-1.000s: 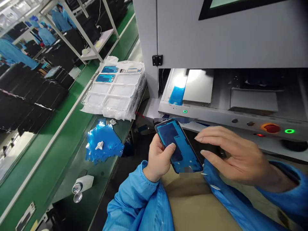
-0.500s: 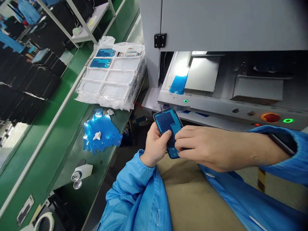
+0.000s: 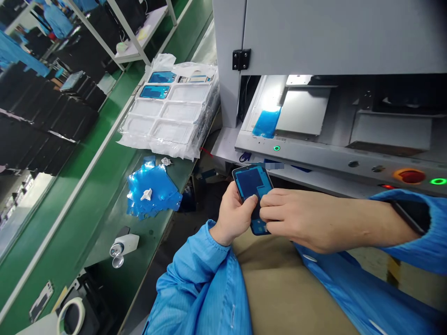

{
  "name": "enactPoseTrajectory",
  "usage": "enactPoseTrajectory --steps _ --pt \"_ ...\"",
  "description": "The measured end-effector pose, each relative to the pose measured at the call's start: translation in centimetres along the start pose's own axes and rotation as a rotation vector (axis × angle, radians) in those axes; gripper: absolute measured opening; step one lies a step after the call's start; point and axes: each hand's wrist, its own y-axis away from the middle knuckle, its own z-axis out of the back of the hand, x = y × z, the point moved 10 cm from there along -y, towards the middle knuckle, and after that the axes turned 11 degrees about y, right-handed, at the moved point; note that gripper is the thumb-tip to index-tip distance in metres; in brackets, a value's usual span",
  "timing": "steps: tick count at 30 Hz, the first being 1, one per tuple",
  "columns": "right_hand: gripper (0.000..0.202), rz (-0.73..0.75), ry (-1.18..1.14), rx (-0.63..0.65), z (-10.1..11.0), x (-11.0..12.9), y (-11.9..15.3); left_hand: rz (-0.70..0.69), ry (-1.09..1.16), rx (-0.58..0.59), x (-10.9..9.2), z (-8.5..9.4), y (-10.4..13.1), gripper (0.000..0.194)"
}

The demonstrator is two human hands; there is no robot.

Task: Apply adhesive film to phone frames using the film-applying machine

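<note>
Left hand: the left hand (image 3: 234, 215) grips a phone frame (image 3: 253, 186) from below and from the side, thumb lying across its blue face, fingers wrapped behind.
Right hand: the right hand (image 3: 307, 221) comes in from the right, fingertips (image 3: 267, 213) bunched tight on the lower half of the phone frame, pinching at its surface; what sits between them is too small to tell.
Phone frame: held up in the air above the lap, tilted, top end pointing at the machine, dark rim with blue film over the middle.
Sleeves: blue sleeves (image 3: 195, 284) on both arms, and a dark band (image 3: 407, 215) shows at the right wrist.
Machine: a grey machine (image 3: 331, 37) stands straight ahead, its bay open and lit, a blue sheet (image 3: 267, 122) lying inside beside a grey plate (image 3: 302, 111).
Controls: a small green light (image 3: 276, 148) just above the phone frame, a red button (image 3: 409, 175) and a green ring light (image 3: 438, 181) off to the right.
Bench, left: a heap of peeled blue film (image 3: 153, 191) near the left hand, and beyond it a stack of clear trays (image 3: 171, 118), two pockets holding blue-filmed parts.
Further left: a green conveyor (image 3: 70, 200) runs away, a small white device (image 3: 124, 245) lies on the bench, a tape roll (image 3: 71, 314) low in the corner.
Background: people in blue coats (image 3: 56, 18) work at the far racks.
</note>
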Motion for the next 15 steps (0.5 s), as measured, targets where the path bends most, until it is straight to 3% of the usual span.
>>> enactPoseTrajectory --steps 9,12,15 --pt "0.015 -0.018 0.109 -0.047 0.2 0.1 0.7 -0.021 -0.070 0.017 -0.6 -0.3 0.4 0.041" --pt "0.018 0.005 0.138 -0.053 0.1 0.3 0.6 -0.014 -0.072 0.027 -0.2 -0.5 0.4 0.046" --pt "0.022 -0.067 0.112 -0.052 0.0 -0.7 0.7 0.047 -0.002 0.054 0.9 -0.5 0.5 0.054"
